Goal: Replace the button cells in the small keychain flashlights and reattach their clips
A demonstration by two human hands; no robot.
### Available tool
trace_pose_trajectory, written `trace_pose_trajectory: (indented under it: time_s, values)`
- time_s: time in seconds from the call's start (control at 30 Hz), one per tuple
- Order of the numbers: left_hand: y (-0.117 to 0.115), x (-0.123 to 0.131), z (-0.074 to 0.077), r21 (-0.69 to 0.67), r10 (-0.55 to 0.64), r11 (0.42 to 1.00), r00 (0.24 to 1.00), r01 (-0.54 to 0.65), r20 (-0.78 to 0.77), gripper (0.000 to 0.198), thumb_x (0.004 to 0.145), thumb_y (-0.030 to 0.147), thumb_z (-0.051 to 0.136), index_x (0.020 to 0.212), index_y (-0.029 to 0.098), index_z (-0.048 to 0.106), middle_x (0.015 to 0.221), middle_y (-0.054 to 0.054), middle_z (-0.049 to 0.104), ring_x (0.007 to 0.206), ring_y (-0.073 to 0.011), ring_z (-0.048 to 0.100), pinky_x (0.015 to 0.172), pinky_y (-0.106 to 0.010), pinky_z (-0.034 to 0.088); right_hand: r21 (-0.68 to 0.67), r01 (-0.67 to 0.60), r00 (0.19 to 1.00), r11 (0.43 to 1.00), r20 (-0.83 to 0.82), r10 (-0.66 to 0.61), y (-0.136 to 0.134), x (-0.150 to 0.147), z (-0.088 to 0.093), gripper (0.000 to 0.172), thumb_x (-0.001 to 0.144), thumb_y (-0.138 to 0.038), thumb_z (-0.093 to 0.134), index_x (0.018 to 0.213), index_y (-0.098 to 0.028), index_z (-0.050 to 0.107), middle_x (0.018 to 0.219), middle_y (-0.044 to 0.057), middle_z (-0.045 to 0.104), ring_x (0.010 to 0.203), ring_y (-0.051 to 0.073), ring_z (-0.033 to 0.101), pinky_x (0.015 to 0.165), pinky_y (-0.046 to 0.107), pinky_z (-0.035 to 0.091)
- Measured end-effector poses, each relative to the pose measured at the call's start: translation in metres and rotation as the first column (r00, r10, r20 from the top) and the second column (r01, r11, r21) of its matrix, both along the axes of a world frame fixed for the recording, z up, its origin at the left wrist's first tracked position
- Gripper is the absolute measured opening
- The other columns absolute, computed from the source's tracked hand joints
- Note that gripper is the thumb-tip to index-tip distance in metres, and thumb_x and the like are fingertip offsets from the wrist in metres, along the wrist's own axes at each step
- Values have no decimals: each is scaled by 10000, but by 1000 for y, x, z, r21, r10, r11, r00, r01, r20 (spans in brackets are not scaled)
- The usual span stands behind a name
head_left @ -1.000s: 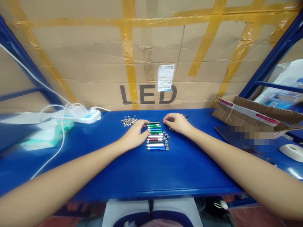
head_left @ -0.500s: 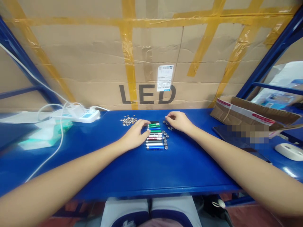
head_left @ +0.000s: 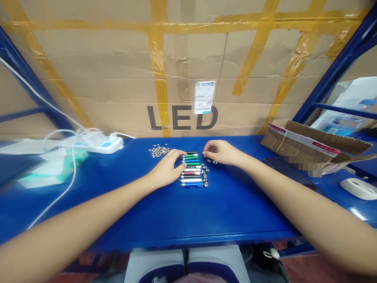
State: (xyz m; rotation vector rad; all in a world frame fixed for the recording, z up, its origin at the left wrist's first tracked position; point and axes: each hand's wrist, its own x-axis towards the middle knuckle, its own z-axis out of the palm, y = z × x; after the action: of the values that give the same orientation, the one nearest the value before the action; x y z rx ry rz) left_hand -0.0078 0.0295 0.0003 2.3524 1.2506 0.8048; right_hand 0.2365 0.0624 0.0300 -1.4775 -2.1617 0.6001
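Note:
A row of slim metal penlights (head_left: 192,184) in blue, silver, red, green and black lies side by side on the blue table (head_left: 165,220). My left hand (head_left: 166,169) rests at their left ends, thumb and fingers apart, fingertips touching the upper tubes. Small silver end caps (head_left: 205,184) lie along the right ends of the tubes. Over the upper caps, my right hand (head_left: 220,152) has thumb and forefinger closed in a pinch. A small dark cap shows at those fingertips, partly hidden. Button cells (head_left: 159,150) lie in a loose pile beyond my left hand.
A large cardboard box (head_left: 118,98) marked LED stands behind the table. To the left are a white power strip (head_left: 110,145), cables and a tissue pack (head_left: 53,169). An open cardboard tray (head_left: 306,143), a dark flat object and a white mouse (head_left: 357,188) sit on the right.
My right hand has shifted slightly down and left, its fingertips lower at the caps. My left hand stays at the penlights.

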Motion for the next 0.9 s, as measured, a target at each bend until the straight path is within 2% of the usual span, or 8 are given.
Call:
trace_pose_trajectory:
  time_s: [0.1,0.17,0.23,0.33,0.43,0.57,0.77,0.9]
  values:
    - [0,0,0,11,-6,1000,1000,6,2,336,918,292,524,1229,181,584,1278,-107,610,1228,-261,572,1112,-469,438,-96,-44,994,994,94,53,-4,6,11,135,832,-267,672,921,-173,631,806,38,713,583,128,608,524,251,471]
    - [0,-1,0,18,-9,1000,1000,8,8,322,910,283,531,1212,189,593,1275,-105,614,1229,-265,575,1114,-473,437,-135,-79,983,988,153,100,-6,10,15,209,791,-253,709,971,-171,639,843,42,710,605,134,613,519,249,470]
    - [0,-1,-1,20,-10,1000,1000,10,9,313,907,281,534,1201,192,598,1273,-106,616,1229,-268,575,1114,-476,436,-150,-123,968,981,198,152,-6,11,16,195,784,-213,698,970,-169,663,859,46,710,653,145,627,552,250,482]
    - [1,-1,-1,23,-12,1000,1000,12,2,318,916,297,527,1204,183,594,1274,-111,612,1228,-266,574,1114,-477,436,-123,-152,955,981,237,178,-7,7,12,147,800,-144,640,935,-169,690,836,45,716,693,153,639,603,250,488]
    - [1,0,-1,27,-14,1000,1000,14,-2,322,916,302,526,1205,177,593,1275,-114,609,1228,-264,572,1116,-476,434,-48,-141,961,989,233,148,-7,2,9,202,798,-106,613,973,-169,690,854,47,731,726,157,651,655,253,496]
    - [0,0,-1,37,-17,999,1000,17,13,310,901,276,538,1191,188,601,1267,-108,616,1229,-266,574,1115,-475,436,-31,-104,964,994,243,108,-10,8,18,271,810,-185,634,1080,-169,646,893,46,726,700,158,641,630,264,485]
    - [1,-1,-2,36,-21,999,1000,21,18,316,906,286,532,1200,193,601,1277,-111,618,1235,-271,572,1111,-485,438,-259,-132,868,957,436,238,-17,36,46,312,703,-297,726,1000,-211,682,913,31,718,778,200,664,646,283,487]
    - [1,-1,-2,41,-27,999,999,26,24,299,902,274,531,1180,197,612,1257,-106,627,1223,-271,580,1109,-490,438,-262,-128,894,957,387,226,-15,44,45,232,664,-216,710,895,-226,705,832,12,731,756,203,681,638,283,502]
